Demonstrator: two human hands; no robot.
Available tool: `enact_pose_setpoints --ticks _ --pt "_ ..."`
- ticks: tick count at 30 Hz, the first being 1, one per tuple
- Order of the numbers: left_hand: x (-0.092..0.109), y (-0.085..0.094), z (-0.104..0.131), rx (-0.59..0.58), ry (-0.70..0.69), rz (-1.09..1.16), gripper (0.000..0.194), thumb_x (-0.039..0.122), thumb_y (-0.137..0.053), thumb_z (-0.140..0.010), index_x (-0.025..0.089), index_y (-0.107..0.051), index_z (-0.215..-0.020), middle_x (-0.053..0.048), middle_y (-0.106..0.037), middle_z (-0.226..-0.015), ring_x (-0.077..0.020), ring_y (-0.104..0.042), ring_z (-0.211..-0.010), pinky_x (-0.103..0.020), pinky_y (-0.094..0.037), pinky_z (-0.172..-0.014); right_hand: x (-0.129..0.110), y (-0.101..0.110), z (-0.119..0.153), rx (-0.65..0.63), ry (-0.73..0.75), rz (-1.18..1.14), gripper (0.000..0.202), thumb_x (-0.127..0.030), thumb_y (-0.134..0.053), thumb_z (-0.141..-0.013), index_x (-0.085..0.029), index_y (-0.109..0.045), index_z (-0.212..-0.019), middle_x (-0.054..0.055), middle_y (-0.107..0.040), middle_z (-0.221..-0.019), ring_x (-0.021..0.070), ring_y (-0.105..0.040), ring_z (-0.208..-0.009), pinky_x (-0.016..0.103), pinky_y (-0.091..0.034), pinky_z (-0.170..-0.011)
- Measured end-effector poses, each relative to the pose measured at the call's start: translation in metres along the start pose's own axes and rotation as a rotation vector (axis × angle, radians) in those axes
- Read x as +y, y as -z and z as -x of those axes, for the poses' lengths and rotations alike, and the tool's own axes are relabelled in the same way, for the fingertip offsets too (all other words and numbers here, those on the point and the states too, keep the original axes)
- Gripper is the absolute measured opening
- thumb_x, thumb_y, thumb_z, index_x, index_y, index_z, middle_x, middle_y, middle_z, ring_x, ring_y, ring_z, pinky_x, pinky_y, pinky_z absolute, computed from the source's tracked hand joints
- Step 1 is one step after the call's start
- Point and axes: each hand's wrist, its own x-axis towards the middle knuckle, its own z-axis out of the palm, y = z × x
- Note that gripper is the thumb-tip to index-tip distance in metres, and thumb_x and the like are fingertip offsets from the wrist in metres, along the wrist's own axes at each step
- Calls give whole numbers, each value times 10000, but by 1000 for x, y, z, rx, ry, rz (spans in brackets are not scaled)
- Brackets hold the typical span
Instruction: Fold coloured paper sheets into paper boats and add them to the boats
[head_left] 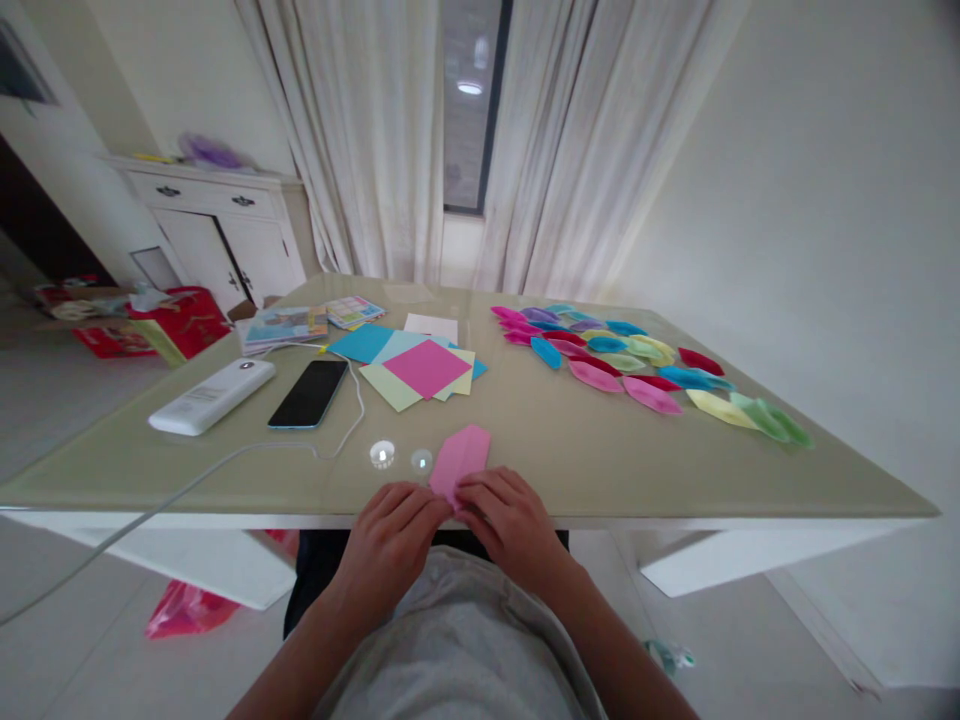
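Note:
A folded pink paper (462, 458) lies at the table's near edge, its pointed lower end between my two hands. My left hand (398, 530) is closed on the lower left of that end, fingertips pressed together. From the right, my right hand (508, 520) grips the same end, its fingers bent over the paper. The fingertips of both hands nearly meet there and hide the lower tip. Beyond the paper lies a loose pile of square sheets, a magenta sheet (428, 369) on top and a blue sheet (363, 343) at its left.
Several folded colored papers (595, 375) spread over the table's right side. At left are a white power bank (212, 397), a black phone (309, 394), a white cable (247, 450) and booklets (285, 326). Light reflections show on the glossy tabletop (615, 470).

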Motion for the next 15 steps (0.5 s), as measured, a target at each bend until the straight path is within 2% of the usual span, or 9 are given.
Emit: enact_pose_setpoints --ticks 2,4,6,8,9,12,13,15 --pt "6 3 -1 25 28 25 167 96 -593 -1068 194 -729 -1067 -40 -787 -931 -207 -676 -859 -355 -538 -838 -1 0 6 54 37 1 97 -246 -647 -1092 -249 -731 -1140 86 -797 -1178 270 -692 -1055 446 -543 -948" --pt "15 8 1 109 39 89 133 92 -654 -1042 186 -732 -1095 -45 -791 -952 -193 -687 -878 -331 -556 -856 -4 2 11 161 81 -11 170 -183 -609 -1098 -269 -747 -1148 72 -812 -1150 254 -708 -1029 431 -558 -911" --pt "27 15 6 235 55 193 144 75 -733 -991 181 -738 -1088 -50 -793 -954 -181 -700 -893 -306 -575 -860 -7 5 16 295 126 -13 297 -113 -587 -1081 -302 -743 -1250 66 -821 -1143 245 -720 -1009 420 -569 -877" --pt "36 22 11 263 126 337 107 95 -749 -978 198 -740 -1003 -22 -768 -844 -160 -687 -786 -272 -573 -749 -9 9 22 405 155 14 442 -93 -607 -1052 -355 -701 -1395 63 -828 -1134 248 -736 -967 423 -573 -832" --pt "39 24 14 204 209 433 79 154 -730 -1004 206 -737 -944 -11 -750 -788 -151 -673 -722 -257 -557 -681 -10 10 26 435 170 33 500 -104 -625 -1043 -381 -669 -1457 60 -832 -1121 252 -744 -929 427 -573 -804" --pt "42 24 17 -109 541 812 402 446 -573 -1100 200 -767 -847 -31 -746 -718 -152 -668 -629 -249 -538 -587 -11 13 34 467 223 96 562 -165 -679 -1034 -405 -615 -1537 47 -846 -1073 250 -762 -817 432 -580 -746" --pt "43 22 16 -165 646 955 505 532 -512 -1109 191 -788 -859 -54 -767 -734 -161 -682 -630 -260 -554 -592 -12 14 36 466 247 123 556 -177 -688 -1035 -386 -613 -1545 48 -851 -1063 248 -769 -802 429 -586 -741" --pt "44 17 14 -150 794 1214 632 642 -444 -1098 167 -817 -914 -104 -803 -783 -185 -705 -647 -293 -587 -612 -14 18 38 449 286 175 534 -181 -690 -1040 -342 -622 -1545 52 -860 -1042 241 -784 -803 414 -600 -743"
